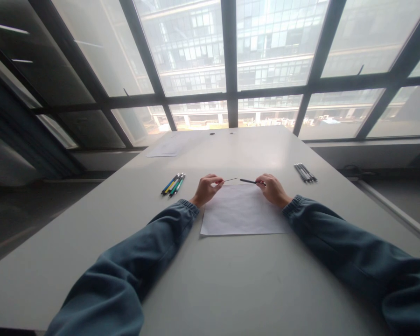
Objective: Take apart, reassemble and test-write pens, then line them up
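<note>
My left hand [206, 188] pinches a thin dark pen refill [232, 179] between thumb and fingertips, its free end pointing right. In my right hand [273, 188] is a black pen barrel [247, 180], held near its right end and pointing left. A small gap separates the tips of the two pieces. Both are held above the far edge of a white sheet of paper [243, 214] on the table. My fingers cover the outer ends of the refill and the barrel.
Several coloured pens [173, 185] lie left of my left hand. Several grey-and-black pens [305, 173] lie in a row to the right. Another paper sheet [165, 146] rests at the far left of the white table [245, 280]. Large windows [196, 46] stand beyond.
</note>
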A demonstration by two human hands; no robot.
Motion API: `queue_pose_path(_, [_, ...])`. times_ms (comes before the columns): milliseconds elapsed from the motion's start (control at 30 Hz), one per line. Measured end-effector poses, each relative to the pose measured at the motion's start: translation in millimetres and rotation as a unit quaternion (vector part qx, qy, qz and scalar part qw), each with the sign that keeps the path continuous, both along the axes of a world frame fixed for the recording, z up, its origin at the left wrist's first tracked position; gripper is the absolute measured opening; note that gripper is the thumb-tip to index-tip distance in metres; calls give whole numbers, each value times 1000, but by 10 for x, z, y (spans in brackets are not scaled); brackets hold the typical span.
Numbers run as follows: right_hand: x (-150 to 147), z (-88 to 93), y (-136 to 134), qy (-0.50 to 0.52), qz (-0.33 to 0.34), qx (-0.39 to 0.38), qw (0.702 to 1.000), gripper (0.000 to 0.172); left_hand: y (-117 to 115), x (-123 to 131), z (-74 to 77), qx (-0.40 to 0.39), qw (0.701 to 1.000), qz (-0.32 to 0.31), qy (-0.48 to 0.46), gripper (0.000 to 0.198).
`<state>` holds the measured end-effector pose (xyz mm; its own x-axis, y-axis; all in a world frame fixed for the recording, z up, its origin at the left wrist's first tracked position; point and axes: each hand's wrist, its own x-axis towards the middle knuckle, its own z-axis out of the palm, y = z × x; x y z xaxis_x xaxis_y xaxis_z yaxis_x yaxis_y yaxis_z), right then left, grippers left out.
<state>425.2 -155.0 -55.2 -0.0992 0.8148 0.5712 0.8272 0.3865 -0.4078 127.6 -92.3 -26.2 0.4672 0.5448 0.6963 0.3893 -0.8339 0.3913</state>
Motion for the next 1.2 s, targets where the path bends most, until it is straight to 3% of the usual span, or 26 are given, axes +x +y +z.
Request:
queue_pose_path(267, [80,11,27,50,-8,52,997,12,-1,-5,-3,2,1000,14,-13,14])
queue_pose_path(800, [-11,113,-93,-50,16,49,997,18,-14,13,-11,24,999,-12,44,18])
queue_pose_path(1200, [-122,140,-163,-64,119,46,990,25,-139,109,-11,32,996,-51,66,16])
